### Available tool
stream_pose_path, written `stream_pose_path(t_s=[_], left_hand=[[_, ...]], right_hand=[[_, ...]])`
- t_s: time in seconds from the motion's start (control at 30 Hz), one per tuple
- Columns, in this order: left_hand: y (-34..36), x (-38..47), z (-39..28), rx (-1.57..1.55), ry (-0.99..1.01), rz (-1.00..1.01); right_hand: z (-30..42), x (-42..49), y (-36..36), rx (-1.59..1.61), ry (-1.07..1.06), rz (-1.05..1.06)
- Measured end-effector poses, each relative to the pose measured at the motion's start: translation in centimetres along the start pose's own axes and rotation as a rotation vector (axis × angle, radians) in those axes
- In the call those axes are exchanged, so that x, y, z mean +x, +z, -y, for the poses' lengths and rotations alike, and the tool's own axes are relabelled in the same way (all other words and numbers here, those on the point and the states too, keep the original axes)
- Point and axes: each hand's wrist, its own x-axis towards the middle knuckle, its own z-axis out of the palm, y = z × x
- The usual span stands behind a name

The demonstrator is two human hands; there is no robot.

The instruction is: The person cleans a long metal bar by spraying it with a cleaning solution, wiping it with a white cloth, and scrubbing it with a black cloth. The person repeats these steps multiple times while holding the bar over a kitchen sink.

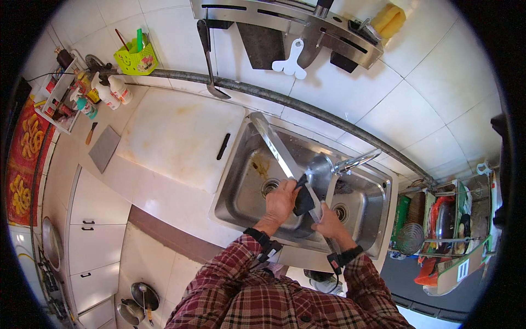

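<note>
A long, flat metal strip (274,142) lies slantwise over the double-bowl stainless steel sink (242,197), its far end at the back left rim. My left hand (280,203) grips a black pad (304,199), which lies against the strip; whether it is sponge or cloth I cannot tell. Lower down, my right hand (332,224) is closed around the strip near its close end. A chrome faucet (357,161) stands behind the strip, at the back of the sink. Brown residue (259,165) spots the left bowl beside its drain (270,187).
A white cutting board (181,140) covers the counter left of the sink. Farther left are a grey slab (104,149), a wooden-handled scraper (91,133) and spray bottles (104,92). Utensils hang from a steel wall rack (263,16). A loaded dish rack (446,222) stands at right.
</note>
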Motion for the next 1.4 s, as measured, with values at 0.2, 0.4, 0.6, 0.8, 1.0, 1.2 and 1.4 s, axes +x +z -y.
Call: stream_pose_path(t_s=[0.2, 0.4, 0.6, 0.8, 1.0, 1.2, 1.4], left_hand=[[-3.5, 2.1, 1.2, 0.229, 0.118, -0.025], [-7.1, 7.5, 5.8, 0.378, 0.012, -0.164], [-3.4, 1.7, 1.0, 0.361, 0.100, 0.038], [-3.1, -2.1, -2.0, 0.381, 0.325, 0.132], [-6.5, 6.2, 3.3, 0.610, 0.255, -0.077], [-2.3, -4.8, -4.7, 0.301, 0.486, 0.236], [-4.3, 2.8, 0.7, 0.544, 0.217, 0.232]], right_hand=[[-1.5, -7.2, 0.4, 0.236, -0.142, 0.158], [-1.9, -14.0, 0.6, 0.497, -0.111, 0.242], [-3.1, -15.0, 1.0, 0.509, -0.030, 0.264], [-3.0, -16.6, 0.6, 0.491, -0.006, 0.241], [-2.7, -20.3, -0.2, 0.623, -0.046, 0.306], [-3.3, -18.9, 0.0, 0.324, -0.088, 0.161], [-3.2, -20.6, -0.7, 0.324, -0.010, 0.117]])
